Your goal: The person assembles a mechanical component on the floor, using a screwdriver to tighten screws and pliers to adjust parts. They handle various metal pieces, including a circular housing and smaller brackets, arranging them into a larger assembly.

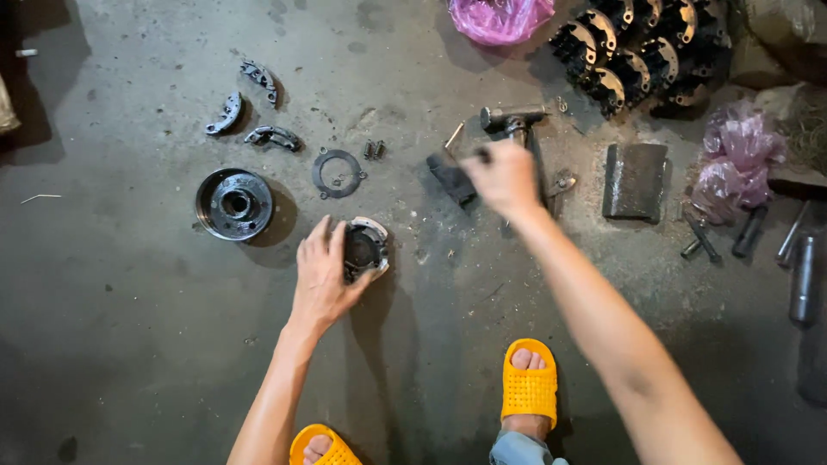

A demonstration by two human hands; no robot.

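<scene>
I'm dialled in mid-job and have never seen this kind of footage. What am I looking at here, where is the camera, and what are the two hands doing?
There is no machine here: a person squats over a concrete floor, and the single picture comes from a camera worn on their head, looking down past their arms to their yellow sandals.

The left hand grips a round dark metal assembly resting on the floor. The right hand reaches forward and closes on a thin dark tool, just by a hammer; what the tool is I cannot tell.

Spread around are a round black drum, a flat ring plate, three curved metal shoes, a flat dark metal block, a heap of similar assemblies and pink plastic bags.
</scene>
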